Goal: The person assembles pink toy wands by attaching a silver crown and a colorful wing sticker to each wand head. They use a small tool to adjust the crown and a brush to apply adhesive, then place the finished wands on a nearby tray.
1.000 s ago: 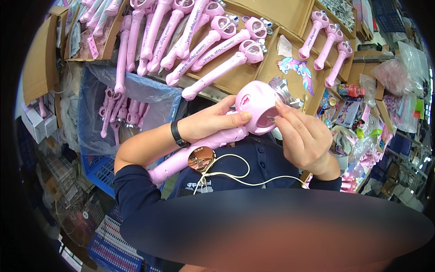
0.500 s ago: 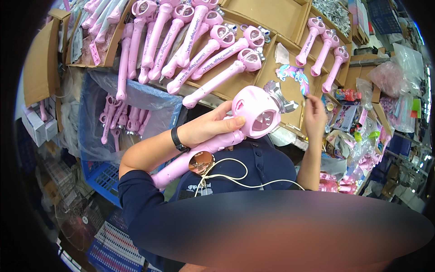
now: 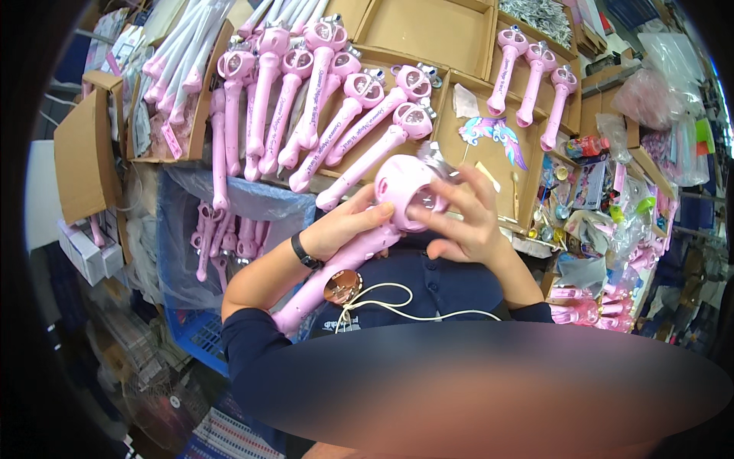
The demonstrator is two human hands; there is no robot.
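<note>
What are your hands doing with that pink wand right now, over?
Left hand grips the pink wand below its head. Right hand fingers on the round head. Nothing blocking; more wands lie in cardboard trays behind.

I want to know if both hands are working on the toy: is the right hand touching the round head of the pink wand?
Touching. The head view shows the right hand with fingertips on the pink wand's round head, no gap; the left hand grips its neck.

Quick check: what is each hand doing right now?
Left hand: closed around the long pink plastic wand below its round head.
Right hand: fingers on the wand's head; grip unclear.
</note>
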